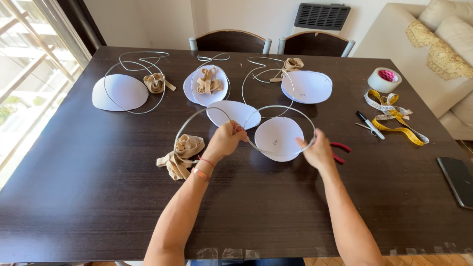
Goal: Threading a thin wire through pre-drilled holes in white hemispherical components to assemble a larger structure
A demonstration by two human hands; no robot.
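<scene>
My left hand [225, 140] grips a thin silver wire [283, 107] bent into two loops, pinching it where the loops meet. My right hand [318, 151] holds the right loop's outer curve. Under the loops lie two white foam cups, one [235, 111] beyond my left hand and one [277, 137] between my hands. A bundle of beige elastic [180, 155] rests just left of my left wrist. Red-handled pliers [340, 148] lie partly hidden behind my right hand.
Further back on the dark wooden table [98, 192] lie more white cups [119, 92] [206, 84] [306, 86], each with bent wire and beige elastic. At right are a tape roll [384, 79], yellow measuring tape [394, 116], a marker [369, 124] and a dark phone [458, 180]. Two chairs stand behind.
</scene>
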